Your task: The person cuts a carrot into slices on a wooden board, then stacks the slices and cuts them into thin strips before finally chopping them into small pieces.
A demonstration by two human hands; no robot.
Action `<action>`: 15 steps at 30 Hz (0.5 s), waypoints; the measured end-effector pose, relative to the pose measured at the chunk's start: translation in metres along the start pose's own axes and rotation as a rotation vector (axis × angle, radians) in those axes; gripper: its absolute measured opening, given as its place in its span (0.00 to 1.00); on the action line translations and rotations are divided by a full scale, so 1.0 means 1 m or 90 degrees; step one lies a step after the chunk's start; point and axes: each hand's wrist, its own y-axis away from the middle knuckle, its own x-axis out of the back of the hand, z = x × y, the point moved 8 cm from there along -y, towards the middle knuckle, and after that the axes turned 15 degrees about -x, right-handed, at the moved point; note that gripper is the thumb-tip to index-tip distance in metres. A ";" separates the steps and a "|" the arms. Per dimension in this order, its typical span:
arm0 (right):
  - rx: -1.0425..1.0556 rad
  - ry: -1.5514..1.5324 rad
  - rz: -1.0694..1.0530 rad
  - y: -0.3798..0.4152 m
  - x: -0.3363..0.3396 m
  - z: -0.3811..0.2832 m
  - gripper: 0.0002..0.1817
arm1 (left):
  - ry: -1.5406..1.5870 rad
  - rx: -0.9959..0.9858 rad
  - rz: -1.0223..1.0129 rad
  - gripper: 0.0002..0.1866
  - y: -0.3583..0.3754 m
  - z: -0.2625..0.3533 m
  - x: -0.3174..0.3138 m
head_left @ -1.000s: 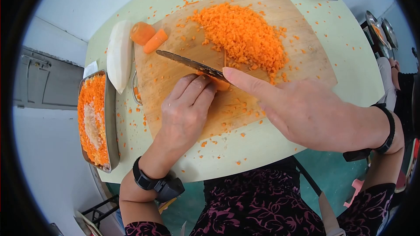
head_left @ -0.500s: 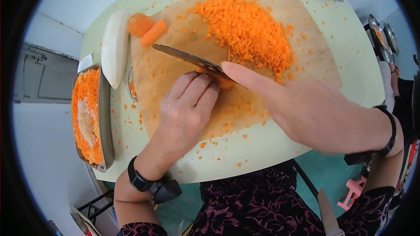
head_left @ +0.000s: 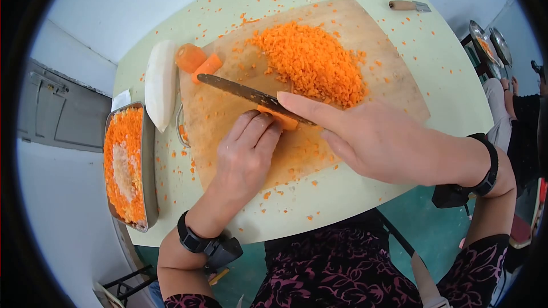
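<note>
My left hand rests on the wooden cutting board, its curled fingertips pressing a piece of carrot. My right hand grips a kitchen knife, index finger stretched along the blade; the handle is hidden in the palm. The blade lies across the carrot piece, close to my left fingertips. Beyond the knife sits a heap of finely diced carrot. Two larger carrot chunks, one rounded and one cut flat, lie by the board's far left edge.
A peeled white radish lies left of the board. Nearer stands a metal tray of chopped carrot with a pale mound on top. A wooden-handled tool is at the far right. Another person's leg shows at the right edge.
The view has shifted, so the board and heap sit lower in it. More of the carrot piece shows beside the blade. Both hands keep their holds.
</note>
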 end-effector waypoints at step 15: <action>-0.068 0.037 -0.117 0.019 -0.004 0.006 0.38 | -0.009 -0.002 0.005 0.12 0.001 -0.001 -0.002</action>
